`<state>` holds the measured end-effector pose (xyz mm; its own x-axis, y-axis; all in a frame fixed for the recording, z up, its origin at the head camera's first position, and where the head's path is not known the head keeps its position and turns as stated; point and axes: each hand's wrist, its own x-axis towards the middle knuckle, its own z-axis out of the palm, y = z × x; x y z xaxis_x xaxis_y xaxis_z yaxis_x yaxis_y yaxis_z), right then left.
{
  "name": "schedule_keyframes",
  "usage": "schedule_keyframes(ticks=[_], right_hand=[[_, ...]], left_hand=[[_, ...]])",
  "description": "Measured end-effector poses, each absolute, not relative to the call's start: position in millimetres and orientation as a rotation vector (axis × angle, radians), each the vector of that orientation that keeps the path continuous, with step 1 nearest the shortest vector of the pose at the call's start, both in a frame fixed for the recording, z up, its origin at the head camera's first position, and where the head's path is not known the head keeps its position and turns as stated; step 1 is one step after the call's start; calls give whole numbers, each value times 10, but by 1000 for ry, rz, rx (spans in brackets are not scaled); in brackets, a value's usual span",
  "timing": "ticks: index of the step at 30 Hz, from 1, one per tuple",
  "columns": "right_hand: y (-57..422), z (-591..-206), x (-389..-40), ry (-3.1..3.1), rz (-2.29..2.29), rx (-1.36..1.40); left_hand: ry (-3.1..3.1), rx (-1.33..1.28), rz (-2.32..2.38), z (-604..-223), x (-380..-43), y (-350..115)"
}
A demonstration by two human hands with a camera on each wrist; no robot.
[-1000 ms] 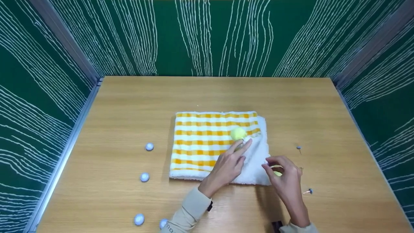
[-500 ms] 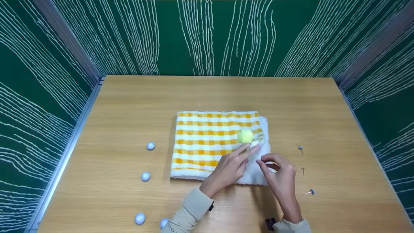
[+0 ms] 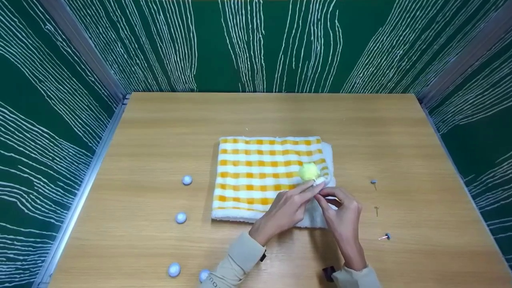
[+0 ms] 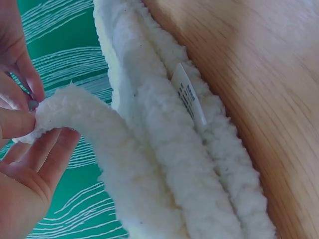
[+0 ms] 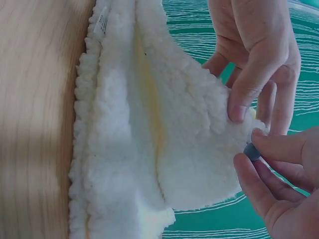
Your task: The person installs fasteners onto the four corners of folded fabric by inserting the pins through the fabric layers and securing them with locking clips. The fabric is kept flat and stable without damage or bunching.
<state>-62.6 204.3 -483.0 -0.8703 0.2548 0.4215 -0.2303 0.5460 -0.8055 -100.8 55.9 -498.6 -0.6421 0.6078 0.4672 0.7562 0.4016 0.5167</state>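
A folded yellow-and-white checked blanket (image 3: 256, 164) with a white fleece underside lies on the table. My left hand (image 3: 282, 208) pinches its near right corner, lifted and turned back, between thumb and fingers. Just beyond those fingertips is a fuzzy yellow-green ball (image 3: 309, 171), which overlaps the turned corner. Close beside, my right hand (image 3: 343, 214) pinches a small pin by its blue-grey head (image 5: 252, 152), right at the fleece edge in the right wrist view. The pin's shaft is hidden. A white printed label (image 4: 188, 94) sticks out between the fleece layers in the left wrist view.
To the right lie a blue-headed pin (image 3: 373, 182), a second thin pin (image 3: 376, 211) and a third pin (image 3: 386, 236). Several pale-blue balls, such as this ball (image 3: 181, 217), stand on the left. Green white-lined walls (image 3: 216, 48) enclose the wooden table (image 3: 180, 120).
My right hand has moved left toward the blanket corner, its fingertips now beside my left hand's. My left hand and the yellow-green ball have shifted slightly right and nearer.
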Motion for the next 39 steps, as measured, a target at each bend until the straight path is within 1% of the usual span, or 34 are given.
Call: schedule_keyframes(ticks=[5,12,26,29,36,39], right_hand=[[2027,-4860,-655,-2225,1305,29],[2006,-4870,-659,-2248,1275,-64],[1942,-4942,-696,-2131,1285,-144],[1907,-4912,-690,-2120,1289,-153],[1776,-4707,-621,-2059,1318,-113],[1790,-4807,-630,-2076,1305,-137]], left_hand=[[-2444,-1208,-1030,-4991,-1007,551],[-2437,-1225,-1036,-4968,-1007,562],[-2487,-1216,-1069,-4952,-955,612],[-2489,-1207,-1055,-4948,-956,610],[-2524,-1198,-962,-4959,-956,605],[-2555,-1201,-888,-4961,-951,603]])
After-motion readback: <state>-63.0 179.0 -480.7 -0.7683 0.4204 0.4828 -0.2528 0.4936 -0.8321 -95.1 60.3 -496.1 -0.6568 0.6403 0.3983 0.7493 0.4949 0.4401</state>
